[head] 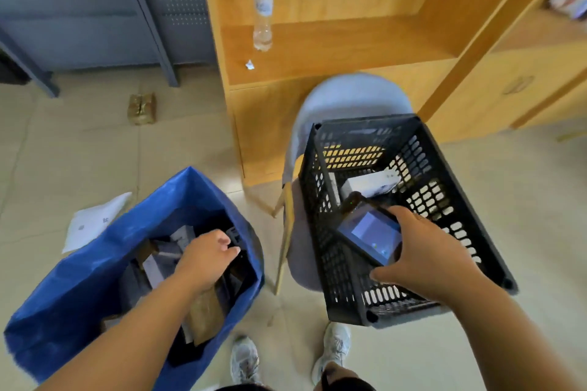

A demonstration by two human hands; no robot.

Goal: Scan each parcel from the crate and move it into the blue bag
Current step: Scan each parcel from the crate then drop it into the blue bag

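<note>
Right hand [435,251] gripping a black handheld scanner with a lit blue screen [370,233], thumb at its near edge, fingers over the far edge, grip closed firmly. Scanner hanging inside the black perforated plastic crate [444,197]; white boxed parcel [371,184] lying just beyond it on the crate bottom. Left hand [206,251] reaching into the open blue woven bag [79,289], fingers curling over the piled parcels [206,311]; cannot tell whether that grip has anything. Crate sitting on a grey chair [343,98]; narrow strip of tiled floor [273,311] lying between bag rim and chair.

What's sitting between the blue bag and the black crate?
In the head view, only a wooden chair leg and bare floor tiles separate the blue bag from the crate.
</note>
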